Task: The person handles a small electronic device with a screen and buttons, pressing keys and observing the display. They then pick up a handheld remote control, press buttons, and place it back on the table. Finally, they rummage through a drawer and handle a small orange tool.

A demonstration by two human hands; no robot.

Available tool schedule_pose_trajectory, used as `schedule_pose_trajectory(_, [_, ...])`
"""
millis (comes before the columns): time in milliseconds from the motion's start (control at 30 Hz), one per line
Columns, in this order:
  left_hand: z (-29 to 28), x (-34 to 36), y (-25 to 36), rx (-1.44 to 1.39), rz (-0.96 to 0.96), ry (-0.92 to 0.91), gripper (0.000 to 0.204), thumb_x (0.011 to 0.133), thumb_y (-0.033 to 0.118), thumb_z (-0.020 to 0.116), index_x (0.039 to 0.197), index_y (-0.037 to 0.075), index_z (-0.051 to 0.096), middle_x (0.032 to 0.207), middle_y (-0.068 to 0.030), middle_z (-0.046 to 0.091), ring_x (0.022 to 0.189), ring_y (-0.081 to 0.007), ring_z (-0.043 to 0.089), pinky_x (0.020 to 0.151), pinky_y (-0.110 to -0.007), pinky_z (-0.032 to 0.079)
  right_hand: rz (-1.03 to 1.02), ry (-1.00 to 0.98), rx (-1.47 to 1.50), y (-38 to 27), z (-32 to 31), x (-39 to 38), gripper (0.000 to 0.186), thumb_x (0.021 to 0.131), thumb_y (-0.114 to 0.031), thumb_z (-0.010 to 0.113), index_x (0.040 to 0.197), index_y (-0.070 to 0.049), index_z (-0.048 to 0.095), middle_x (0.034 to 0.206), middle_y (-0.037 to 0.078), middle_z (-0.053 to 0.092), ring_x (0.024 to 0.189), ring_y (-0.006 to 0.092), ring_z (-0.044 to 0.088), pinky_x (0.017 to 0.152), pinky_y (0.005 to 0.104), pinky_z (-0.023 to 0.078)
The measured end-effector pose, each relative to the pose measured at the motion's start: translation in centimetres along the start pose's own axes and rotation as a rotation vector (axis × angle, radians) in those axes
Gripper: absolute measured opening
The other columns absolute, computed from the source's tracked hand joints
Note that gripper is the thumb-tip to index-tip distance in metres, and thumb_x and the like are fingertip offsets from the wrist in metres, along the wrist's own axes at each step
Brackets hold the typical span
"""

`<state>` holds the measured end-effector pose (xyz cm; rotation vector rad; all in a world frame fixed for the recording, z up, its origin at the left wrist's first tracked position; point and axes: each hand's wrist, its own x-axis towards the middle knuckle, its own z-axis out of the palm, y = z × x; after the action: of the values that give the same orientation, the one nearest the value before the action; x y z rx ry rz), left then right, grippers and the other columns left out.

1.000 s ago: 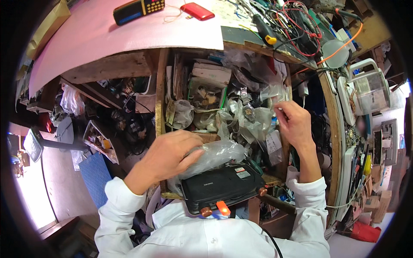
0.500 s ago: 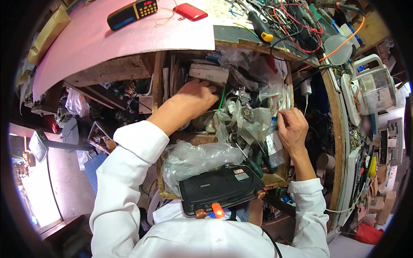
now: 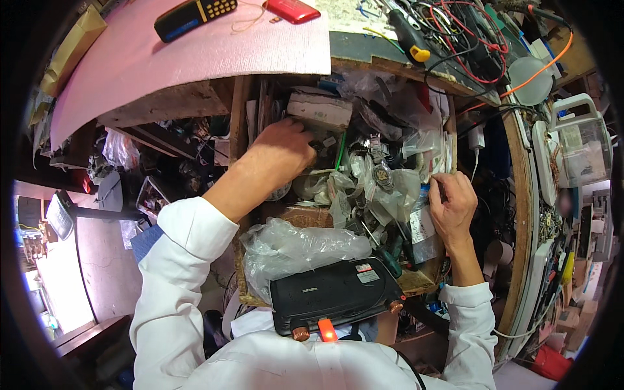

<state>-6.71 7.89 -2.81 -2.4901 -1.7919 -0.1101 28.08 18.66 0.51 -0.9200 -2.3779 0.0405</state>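
Note:
A wooden drawer (image 3: 238,123) packed with small items is pulled out before me. My left hand (image 3: 286,149) reaches into its far left part, fingers curled down just in front of a worn white box (image 3: 320,110); the fingertips are hidden. At the drawer's right side, my right hand (image 3: 454,207) is closed, thumb and forefinger near clear plastic packets (image 3: 422,227); what it grips, if anything, is hidden. Between my hands lie a metal wristwatch (image 3: 382,175), a green stick (image 3: 340,151) and crumpled plastic bags (image 3: 299,244). A green-handled screwdriver (image 3: 389,260) lies nearer me.
A black device (image 3: 335,296) with copper-coloured knobs and a glowing orange piece sits between the drawer and my body. On the pink-covered bench (image 3: 260,58) are a black radio (image 3: 195,18) and a red case (image 3: 292,10). Tools and wires (image 3: 481,39) crowd the far right.
My left hand has shifted left and slightly back from the drawer's middle, uncovering more of the green stick. The right hand stays at the drawer's right side. The whole view has shifted a little.

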Motion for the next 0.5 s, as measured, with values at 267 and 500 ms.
schedule_pose_trajectory(267, [0.5, 0.7, 0.4, -0.037, 0.058, 0.127, 0.014, 0.083, 0.020, 0.067, 0.088, 0.014, 0.078, 0.107, -0.0068, 0.068, 0.109, -0.0262, 0.062, 0.094, -0.040, 0.050, 0.016, -0.016, -0.001, 0.0, 0.0, 0.1, 0.009, 0.083, -0.002, 0.076, 0.090, -0.004, 0.070, 0.080, 0.011, 0.061, 0.075, 0.0313, 0.061, 0.066, 0.0407, 0.049])
schedule_pose_trajectory(500, [0.4, 0.6, 0.5, -0.038, 0.047, 0.064, 0.021, 0.086, 0.017, 0.066, 0.102, 0.011, 0.077, 0.107, -0.0103, 0.067, 0.106, -0.0291, 0.063, 0.093, -0.041, 0.051, 0.015, -0.015, -0.026, 0.0, 0.1, 0.0, 0.009, 0.083, -0.001, 0.076, 0.089, -0.003, 0.070, 0.080, 0.011, 0.061, 0.074, 0.0311, 0.061, 0.066, 0.0405, 0.049])
